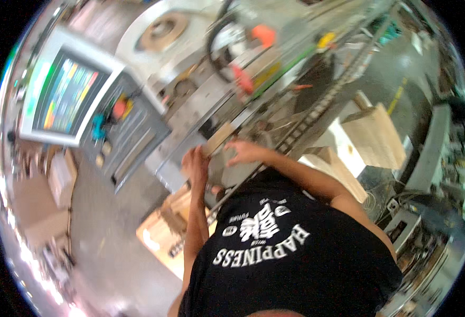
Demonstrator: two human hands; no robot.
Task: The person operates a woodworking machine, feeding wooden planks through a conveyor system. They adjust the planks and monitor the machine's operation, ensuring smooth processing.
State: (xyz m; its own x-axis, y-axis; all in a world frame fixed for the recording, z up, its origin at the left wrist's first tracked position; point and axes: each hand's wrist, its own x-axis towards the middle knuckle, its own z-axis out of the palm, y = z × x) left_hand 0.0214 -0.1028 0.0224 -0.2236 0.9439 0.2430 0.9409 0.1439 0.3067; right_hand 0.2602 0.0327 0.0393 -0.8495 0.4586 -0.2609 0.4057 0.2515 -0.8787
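A tilted, blurred fisheye view looks down a person's chest in a black T-shirt [296, 264] with white lettering, in a workshop. Both bare arms reach up from the lower edge toward the centre of the picture. The left hand [195, 165] closes around the lower left end of a short, pale wooden block [219, 138] that lies slanted on the grey metal bed of a machine [200, 105]. The right hand [245, 152] rests just beside the block at its 4 o'clock side, fingers spread and touching the block or the bed; the blur hides which, so whether it grips anything cannot be told. At 10 o'clock from the hands stands a control panel with a bright coloured screen [66, 95] and a grey button board [124, 132] with round red and teal knobs. At 3 o'clock, stacked pale wooden boards [375, 134] sit beyond a long metal rail [322, 103]. At 7 o'clock, below the left forearm, a wooden crate [163, 235] stands on the grey floor.
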